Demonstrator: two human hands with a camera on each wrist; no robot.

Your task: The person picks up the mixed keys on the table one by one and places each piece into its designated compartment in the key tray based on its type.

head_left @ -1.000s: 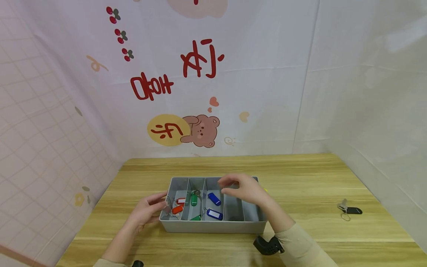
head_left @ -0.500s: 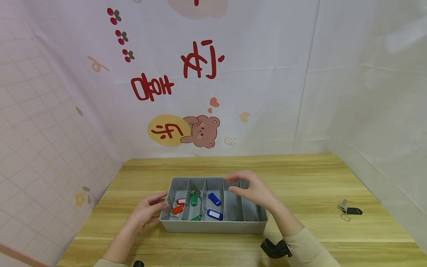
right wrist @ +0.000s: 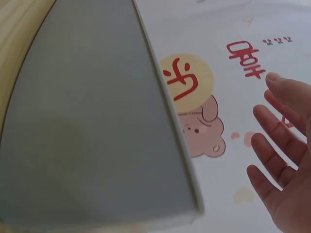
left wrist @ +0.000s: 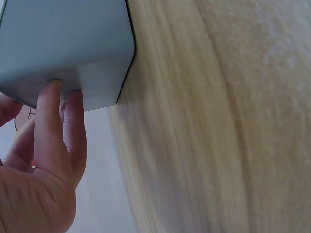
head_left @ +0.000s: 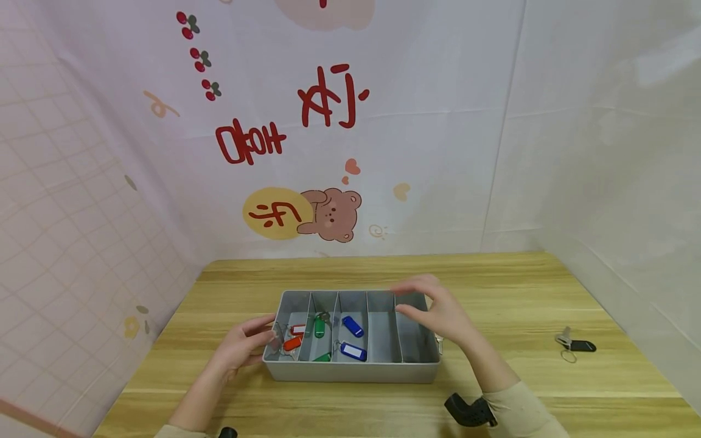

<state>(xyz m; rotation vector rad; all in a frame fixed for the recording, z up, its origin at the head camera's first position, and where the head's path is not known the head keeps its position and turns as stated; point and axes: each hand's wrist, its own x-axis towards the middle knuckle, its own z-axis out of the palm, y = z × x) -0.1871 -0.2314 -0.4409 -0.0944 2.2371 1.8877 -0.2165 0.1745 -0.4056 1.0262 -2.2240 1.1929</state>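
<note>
A grey divided box (head_left: 350, 372) sits on the table, its row of compartments facing up. My left hand (head_left: 244, 345) grips its left end, thumb over the rim and fingers against the outer wall; the left wrist view shows those fingers (left wrist: 48, 126) on the wall. Red key tags (head_left: 292, 344) lie in the leftmost compartment, green key tags (head_left: 319, 326) in the second and blue key tags (head_left: 353, 351) in the third. Above the box's right end hovers my right hand (head_left: 438, 309), fingers spread and holding nothing, as the right wrist view confirms.
A black key tag with a key (head_left: 579, 346) lies on the table (head_left: 509, 389) far to the right. Another key (head_left: 440, 344) shows at the box's right side, partly hidden. A white printed cloth (head_left: 438, 121) hangs behind and along both sides.
My right hand has moved rightward over the box, from the middle compartments to the right end, uncovering the fourth and fifth compartments. The left hand and the tags have stayed in place.
</note>
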